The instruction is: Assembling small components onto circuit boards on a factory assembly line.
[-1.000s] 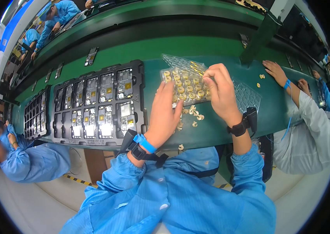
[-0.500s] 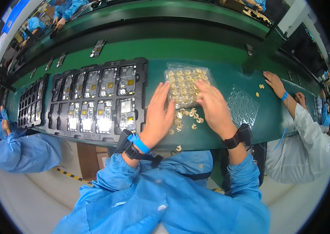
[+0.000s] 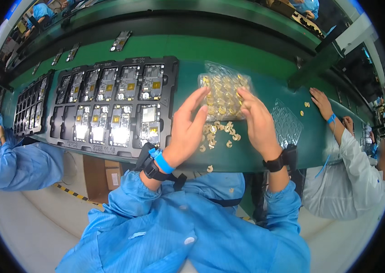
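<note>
Between my hands is a clear plastic blister tray (image 3: 225,98) with rows of small gold-coloured parts in its pockets. My left hand (image 3: 188,125) grips the tray's left edge, fingers along the side and thumb near its front corner. At the opposite edge, my right hand (image 3: 259,123) holds it with the fingers bent over the side. Another sheet of clear plastic (image 3: 217,68) shows behind its far edge. Just in front of the tray, loose gold-coloured parts (image 3: 213,136) are scattered on the green table mat (image 3: 188,157).
Left of my hands lies a black tray (image 3: 172,98) of circuit boards, with a second black tray (image 3: 42,107) beyond. An empty clear blister tray (image 3: 285,125) lies to the right. A co-worker's hand (image 3: 322,103) rests near a few gold parts. A green post (image 3: 313,63) stands behind.
My right hand has moved from the tray's top to its right edge. The gold parts in the tray now look blurred and shifted. The whole view has tilted slightly.
</note>
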`<act>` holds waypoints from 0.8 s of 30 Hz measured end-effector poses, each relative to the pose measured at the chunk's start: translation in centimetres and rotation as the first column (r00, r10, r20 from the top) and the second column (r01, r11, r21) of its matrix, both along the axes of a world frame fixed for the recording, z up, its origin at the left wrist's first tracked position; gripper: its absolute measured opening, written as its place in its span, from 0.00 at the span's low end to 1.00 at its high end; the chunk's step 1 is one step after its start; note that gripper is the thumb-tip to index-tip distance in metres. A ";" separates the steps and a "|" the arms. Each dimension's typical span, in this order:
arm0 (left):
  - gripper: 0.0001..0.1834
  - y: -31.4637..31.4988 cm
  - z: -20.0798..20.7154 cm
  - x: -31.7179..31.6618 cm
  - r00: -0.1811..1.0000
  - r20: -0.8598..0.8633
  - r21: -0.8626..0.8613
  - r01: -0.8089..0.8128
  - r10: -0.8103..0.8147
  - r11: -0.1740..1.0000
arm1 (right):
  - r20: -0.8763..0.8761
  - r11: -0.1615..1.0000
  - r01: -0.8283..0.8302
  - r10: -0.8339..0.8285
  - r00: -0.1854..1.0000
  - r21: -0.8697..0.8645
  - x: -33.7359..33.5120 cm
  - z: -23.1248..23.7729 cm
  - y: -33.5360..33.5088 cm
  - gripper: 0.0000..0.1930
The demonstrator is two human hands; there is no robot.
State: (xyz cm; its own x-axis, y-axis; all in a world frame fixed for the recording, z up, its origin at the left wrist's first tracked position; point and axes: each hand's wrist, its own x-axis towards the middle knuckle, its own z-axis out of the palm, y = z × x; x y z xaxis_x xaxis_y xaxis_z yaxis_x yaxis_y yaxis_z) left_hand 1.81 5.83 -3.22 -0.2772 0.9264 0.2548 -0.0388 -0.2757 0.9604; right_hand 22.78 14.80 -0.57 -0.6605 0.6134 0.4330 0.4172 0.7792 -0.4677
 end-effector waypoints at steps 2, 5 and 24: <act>0.27 -0.6 -0.1 0.1 0.999 0.036 0.017 0.019 -0.019 1.000 | -0.021 0.997 0.006 -0.007 1.000 -0.082 0.3 0.0 -0.3 0.03; 0.30 -0.4 0.7 1.0 0.991 0.124 0.038 0.055 -0.059 0.998 | -0.262 0.974 0.172 -0.206 0.943 -0.145 1.4 0.6 0.3 0.11; 0.19 4.4 3.6 5.3 0.868 0.391 -0.210 0.408 -0.307 0.888 | -0.668 0.597 -0.317 -0.571 0.477 -0.737 5.7 3.0 -0.5 0.15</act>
State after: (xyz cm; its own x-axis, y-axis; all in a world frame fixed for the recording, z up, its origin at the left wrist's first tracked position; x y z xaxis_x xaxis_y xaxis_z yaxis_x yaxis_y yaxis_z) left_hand 7.07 10.25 0.38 0.0657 0.9951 -0.0743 -0.4182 0.0951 0.9034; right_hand 28.45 14.33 2.45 -0.1550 0.9873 0.0339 -0.4315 -0.0368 -0.9014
